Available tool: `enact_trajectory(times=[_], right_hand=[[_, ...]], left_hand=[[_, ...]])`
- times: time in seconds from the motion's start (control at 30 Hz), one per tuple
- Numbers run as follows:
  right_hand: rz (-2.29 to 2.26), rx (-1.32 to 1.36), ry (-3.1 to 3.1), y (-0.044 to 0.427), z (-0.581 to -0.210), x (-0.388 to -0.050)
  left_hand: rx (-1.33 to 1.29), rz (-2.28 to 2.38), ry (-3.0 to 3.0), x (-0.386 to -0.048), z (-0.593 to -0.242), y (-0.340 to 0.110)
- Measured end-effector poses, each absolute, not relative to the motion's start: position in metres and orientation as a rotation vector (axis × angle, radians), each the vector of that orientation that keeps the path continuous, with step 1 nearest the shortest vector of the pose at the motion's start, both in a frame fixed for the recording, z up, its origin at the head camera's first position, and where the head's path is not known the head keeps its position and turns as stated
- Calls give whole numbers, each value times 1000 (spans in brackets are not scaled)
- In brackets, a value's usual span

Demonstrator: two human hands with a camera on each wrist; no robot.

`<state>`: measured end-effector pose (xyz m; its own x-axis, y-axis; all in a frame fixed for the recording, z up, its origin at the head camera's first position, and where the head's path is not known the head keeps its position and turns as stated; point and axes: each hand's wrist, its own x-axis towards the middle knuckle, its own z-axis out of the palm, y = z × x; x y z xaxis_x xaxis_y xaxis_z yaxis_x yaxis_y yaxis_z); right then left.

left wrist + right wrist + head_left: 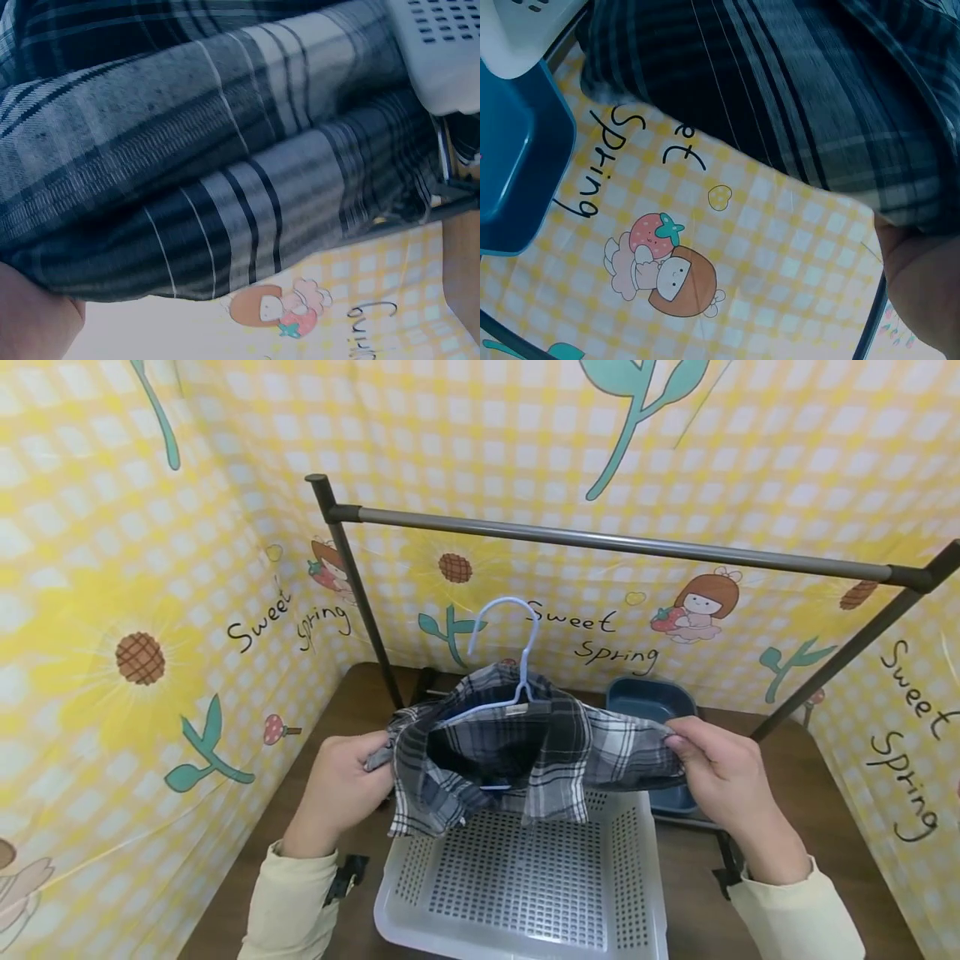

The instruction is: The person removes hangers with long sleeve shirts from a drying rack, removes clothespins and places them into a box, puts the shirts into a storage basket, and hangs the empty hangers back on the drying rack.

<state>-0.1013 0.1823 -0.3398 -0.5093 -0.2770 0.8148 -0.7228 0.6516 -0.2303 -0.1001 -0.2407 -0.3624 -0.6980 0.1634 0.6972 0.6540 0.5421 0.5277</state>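
Observation:
A black, grey and white plaid shirt [558, 752] is stretched between both hands above a basket. Inside its collar sits a pale lilac hanger [525, 668], its hook standing up through the neck opening. My left hand [348, 789] pinches the bunched cloth at the shirt's left side. With thumb and fingers, my right hand [723, 772] grips the end of the sleeve on the right. Plaid cloth [247, 180] fills much of the left wrist view, with part of the left hand [37, 319] at the lower corner. The right hand [922, 285] shows at the cloth's edge.
A white perforated basket [517, 885] stands below the shirt on the brown table [697, 852]. Behind it is a dark metal rack with a horizontal rail [600, 539]. A blue bin [652, 693] stands at the back right. Yellow checked sheeting [247, 527] surrounds the table.

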Motion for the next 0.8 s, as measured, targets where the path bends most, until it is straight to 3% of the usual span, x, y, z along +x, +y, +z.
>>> enact_trajectory(times=[0.13, 0.5, 0.8], right_hand=[[683, 771, -2036, 181, -340, -94], [700, 1000, -1973, 145, -349, -87], [743, 1066, -2030, 145, -356, -80]], left_hand=[[-670, -915, -2282, -100, -355, -230], [-887, -1094, -2147, -104, -354, -204], [-1024, -844, -2059, -107, -354, -189]])
